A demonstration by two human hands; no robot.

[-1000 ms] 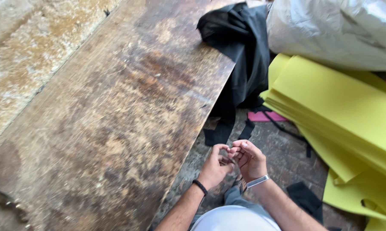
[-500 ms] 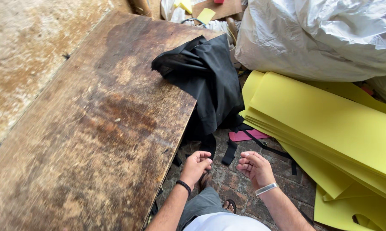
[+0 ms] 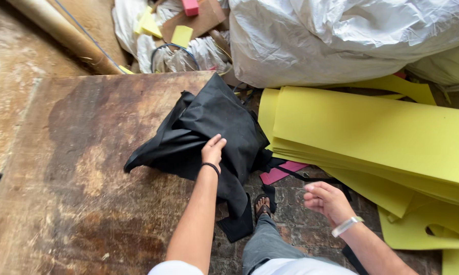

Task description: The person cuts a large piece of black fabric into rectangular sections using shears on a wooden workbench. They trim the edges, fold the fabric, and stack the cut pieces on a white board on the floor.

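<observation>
Black cloth point(image 3: 209, 130): matt, soft, creased woven fabric. Bench point(image 3: 87, 203): worn wood, rough, stained and blotchy, no gloss. Yellow sheets point(image 3: 382, 137) at right: smooth matt foam. White sack point(image 3: 341, 35) at far right: crinkled woven plastic, slight sheen. Floor point(image 3: 300, 231): rough brick.

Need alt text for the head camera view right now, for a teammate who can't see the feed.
Looking down, the person's left hand rests on a crumpled black fabric piece lying at the edge of a worn wooden table, while the right hand hovers loosely curled and empty above the brick floor. Stacked yellow foam sheets and a white sack lie to the right.
</observation>
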